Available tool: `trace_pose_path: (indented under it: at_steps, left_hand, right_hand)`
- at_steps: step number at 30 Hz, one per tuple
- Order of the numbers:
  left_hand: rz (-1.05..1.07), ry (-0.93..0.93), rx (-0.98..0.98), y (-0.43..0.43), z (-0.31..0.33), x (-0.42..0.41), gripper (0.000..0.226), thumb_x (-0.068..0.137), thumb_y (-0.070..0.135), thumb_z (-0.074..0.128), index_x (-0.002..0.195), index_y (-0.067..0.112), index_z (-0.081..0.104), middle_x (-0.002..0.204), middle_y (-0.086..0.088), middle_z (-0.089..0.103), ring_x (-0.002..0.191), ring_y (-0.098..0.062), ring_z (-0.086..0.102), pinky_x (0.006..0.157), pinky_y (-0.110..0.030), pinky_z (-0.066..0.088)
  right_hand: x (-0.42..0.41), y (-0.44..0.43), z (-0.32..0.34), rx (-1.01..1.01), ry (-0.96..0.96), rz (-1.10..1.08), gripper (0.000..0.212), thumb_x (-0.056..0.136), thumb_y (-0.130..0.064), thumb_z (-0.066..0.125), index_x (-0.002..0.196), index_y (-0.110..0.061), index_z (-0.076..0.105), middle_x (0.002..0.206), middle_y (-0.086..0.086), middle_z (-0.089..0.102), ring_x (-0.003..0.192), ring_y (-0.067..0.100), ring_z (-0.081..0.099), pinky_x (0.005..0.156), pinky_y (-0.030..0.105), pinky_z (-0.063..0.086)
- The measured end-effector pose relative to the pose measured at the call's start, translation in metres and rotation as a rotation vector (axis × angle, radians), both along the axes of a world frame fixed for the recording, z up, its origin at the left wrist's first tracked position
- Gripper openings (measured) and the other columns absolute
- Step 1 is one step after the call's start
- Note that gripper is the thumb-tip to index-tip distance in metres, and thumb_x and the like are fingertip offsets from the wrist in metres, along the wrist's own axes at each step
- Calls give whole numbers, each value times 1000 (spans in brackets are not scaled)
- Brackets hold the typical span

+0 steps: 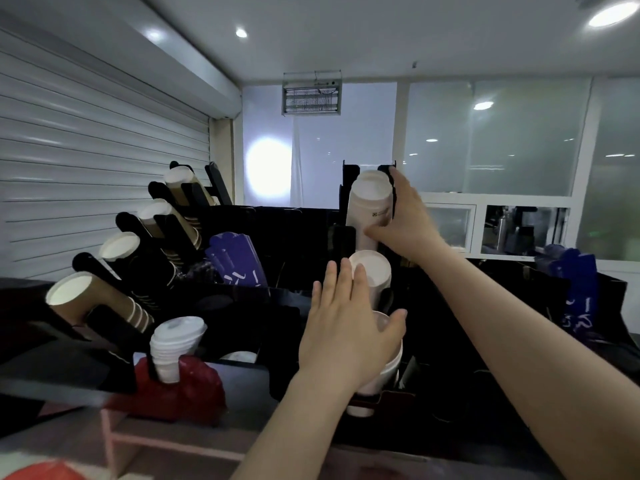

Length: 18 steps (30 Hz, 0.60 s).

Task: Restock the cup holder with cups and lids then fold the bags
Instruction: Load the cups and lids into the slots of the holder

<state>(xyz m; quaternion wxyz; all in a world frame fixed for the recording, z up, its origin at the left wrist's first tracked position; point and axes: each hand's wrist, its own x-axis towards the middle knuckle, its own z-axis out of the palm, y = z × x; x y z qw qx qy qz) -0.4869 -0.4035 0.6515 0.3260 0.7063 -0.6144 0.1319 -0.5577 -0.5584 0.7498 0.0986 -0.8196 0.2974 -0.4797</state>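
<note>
1. Left hand [346, 330]: bare; 4 fingers and a thumb in view; short nails.
2. Left forearm [287, 427]: bare from the wrist back to the lower frame edge; slender.
3. Right hand [405, 220]: bare; slightly blurred.
4. Right forearm [502, 323]: bare from the wrist back to the frame edge.

Lid stack [175, 348] stands left of, perhaps before, cups [371, 271].

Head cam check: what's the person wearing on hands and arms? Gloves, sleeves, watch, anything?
Nothing visible. The left hand and right hand are bare: no gloves, and no rings that show. The left forearm and right forearm are bare up to the frame edge, with no sleeves, watch, bands or markings in view.
</note>
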Motion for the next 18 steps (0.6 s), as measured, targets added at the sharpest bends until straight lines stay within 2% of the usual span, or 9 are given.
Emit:
trace_pose_path:
  at_steps: [3,4,6,8,11,15,16,18]
  left_hand:
    - [-5,3,-13,0,-1,-1,82,90,62,27,152,17,-4,159,2,-16,142,-11,-24,108,-27,-19]
    - [-6,3,-13,-1,-1,-1,82,90,62,27,152,17,-3,159,1,-16,142,-11,-24,108,-27,-19]
    - [-8,-2,-7,-1,-1,-1,82,90,62,26,152,18,-2,159,1,-15,143,-11,-23,109,-28,-18]
    - [-1,-9,-1,-1,-1,-1,82,89,63,24,152,18,-1,159,0,-15,143,-12,-22,110,-29,-17]
    - [-1,-12,3,0,-1,-1,82,88,63,23,152,18,0,159,0,-14,143,-12,-22,110,-29,-17]
    - [-1,-3,-5,-1,-1,-1,80,89,62,25,152,19,3,160,-1,-13,143,-12,-22,108,-27,-18]
    - [-1,-4,-1,-1,-1,-1,79,89,61,26,152,19,3,160,-1,-12,143,-13,-21,108,-28,-18]
    - [-8,-3,6,-1,0,-1,79,90,61,27,152,18,4,160,-1,-12,144,-13,-20,108,-28,-17]
  right_hand:
    - [-5,7,-14,-422,-23,-20,55,79,-4,58,133,-14,50,137,6,51,124,31,44,102,44,39]
    - [-7,7,-16,-479,11,-40,49,80,0,55,128,-11,56,135,7,54,123,32,45,102,44,39]
    - [-10,4,-12,-444,80,-128,45,82,1,52,125,-10,59,134,6,56,124,32,44,101,43,39]
    - [-11,2,-5,-354,140,-220,34,87,-7,54,119,-14,62,127,3,60,121,30,46,96,44,41]
    - [-11,8,1,-255,142,-209,18,89,-17,58,104,-14,67,116,1,64,108,27,55,87,41,46]
    - [-3,16,4,-200,261,-216,23,90,-27,48,86,-16,68,92,2,67,91,28,59,69,34,46]
    - [-3,17,7,-185,294,-233,24,90,-27,46,86,-18,68,92,3,67,93,28,59,70,34,46]
    - [-5,18,10,-146,361,-243,27,89,-24,46,103,-24,69,112,1,67,109,27,56,84,37,48]
